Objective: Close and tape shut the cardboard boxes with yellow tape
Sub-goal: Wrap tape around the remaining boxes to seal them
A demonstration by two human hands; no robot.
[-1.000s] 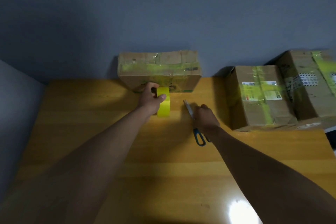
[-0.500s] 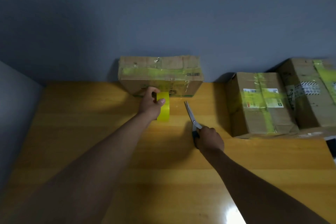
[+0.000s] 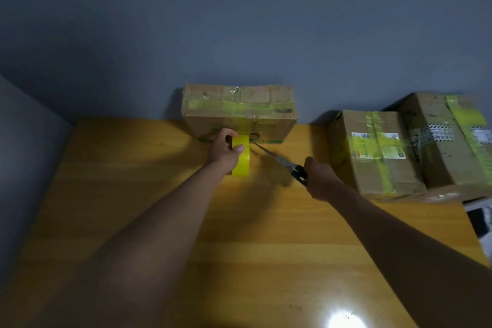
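Left hand (image 3: 223,150) grips yellow tape roll (image 3: 241,156) (upright, glossy).

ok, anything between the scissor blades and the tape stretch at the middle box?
Nothing visible. The right hand holds the scissors with tips pointing at the gap between the tape roll, gripped by the left hand, and the box. The strand itself is too faint to see.

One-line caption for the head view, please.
Left hand holds yellow tape roll at a taped box; right hand aims scissors at it.
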